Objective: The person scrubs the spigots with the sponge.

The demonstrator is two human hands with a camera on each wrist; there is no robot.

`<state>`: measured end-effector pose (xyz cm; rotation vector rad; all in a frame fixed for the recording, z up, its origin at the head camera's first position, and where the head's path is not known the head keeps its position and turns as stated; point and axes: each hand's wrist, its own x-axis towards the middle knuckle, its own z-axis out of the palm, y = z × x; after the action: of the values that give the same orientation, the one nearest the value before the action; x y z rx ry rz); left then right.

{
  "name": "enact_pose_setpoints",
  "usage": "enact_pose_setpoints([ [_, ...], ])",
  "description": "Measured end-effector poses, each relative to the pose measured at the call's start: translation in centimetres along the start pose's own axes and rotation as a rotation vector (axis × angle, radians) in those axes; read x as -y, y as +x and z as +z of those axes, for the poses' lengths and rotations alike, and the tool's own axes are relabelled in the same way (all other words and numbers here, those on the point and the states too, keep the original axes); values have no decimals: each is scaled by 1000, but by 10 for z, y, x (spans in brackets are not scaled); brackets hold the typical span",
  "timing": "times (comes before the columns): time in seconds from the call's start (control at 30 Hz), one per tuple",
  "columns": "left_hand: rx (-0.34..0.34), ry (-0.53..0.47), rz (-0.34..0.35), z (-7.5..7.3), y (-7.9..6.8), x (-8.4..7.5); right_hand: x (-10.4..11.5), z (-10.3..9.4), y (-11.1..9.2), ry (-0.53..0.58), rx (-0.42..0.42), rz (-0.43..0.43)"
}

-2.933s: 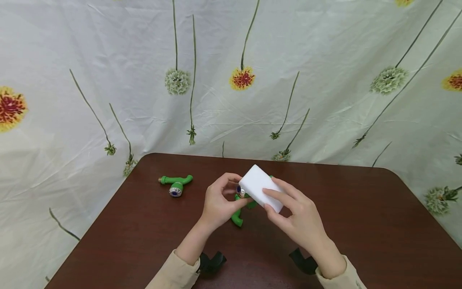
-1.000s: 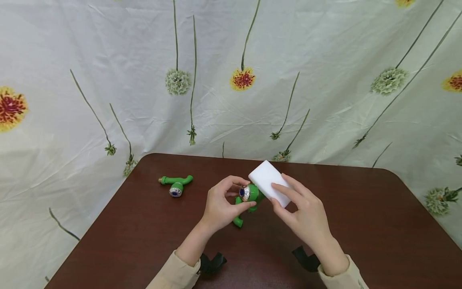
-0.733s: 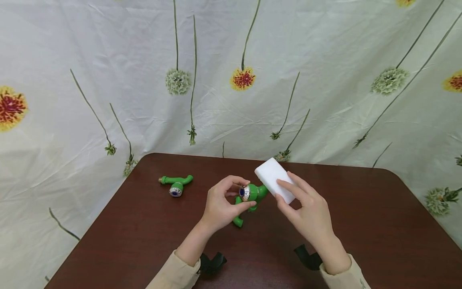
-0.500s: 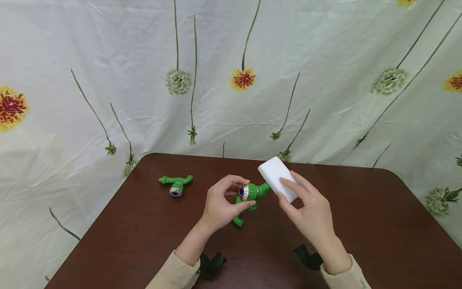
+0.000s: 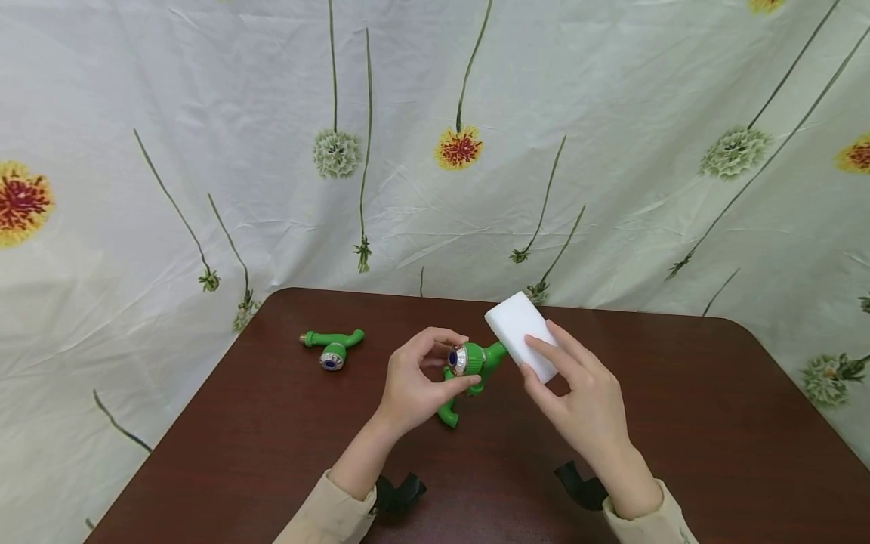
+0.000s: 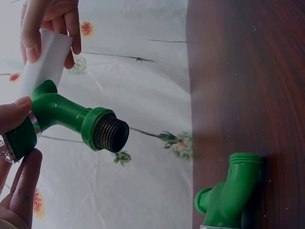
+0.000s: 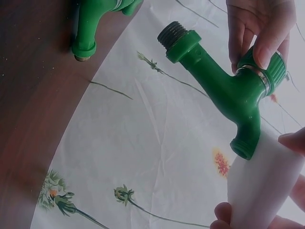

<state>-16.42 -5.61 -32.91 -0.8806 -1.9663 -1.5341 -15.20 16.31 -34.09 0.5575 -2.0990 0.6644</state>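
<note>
My left hand [image 5: 414, 381] pinches the ribbed knob of a green faucet [image 7: 217, 88], which hangs above the table with its threaded inlet sticking out. In my right hand [image 5: 584, 389] is a white sponge [image 5: 522, 332], a smooth block gripped by its sides between thumb and fingers. The sponge lies against the faucet's spout end, as the right wrist view shows. Below the held faucet a second green faucet [image 5: 448, 412] rests on the table, partly hidden by the left hand and the held faucet.
Another green faucet [image 5: 333, 344] with a silver and blue cap lies on the dark brown table [image 5: 272, 453] at the far left. Black wrist straps [image 5: 401, 495] show by both cuffs. A white curtain [image 5: 408, 211] with printed flowers hangs behind the table.
The right hand has drawn the sponge right and away along the faucet, from over its body to the spout end, uncovering knob and body. The left hand has hardly moved.
</note>
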Motion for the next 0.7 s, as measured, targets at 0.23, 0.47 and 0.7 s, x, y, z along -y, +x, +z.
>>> enact_pose_setpoints([
  [0.23,-9,17,-7,1,0,0,5,3,-1,25,20,-60],
  [0.47,-2,23,-31,0,0,1,7,5,-2,38,40,-91],
  [0.7,15,8,-65,0,0,1,4,4,-2,57,54,-90],
])
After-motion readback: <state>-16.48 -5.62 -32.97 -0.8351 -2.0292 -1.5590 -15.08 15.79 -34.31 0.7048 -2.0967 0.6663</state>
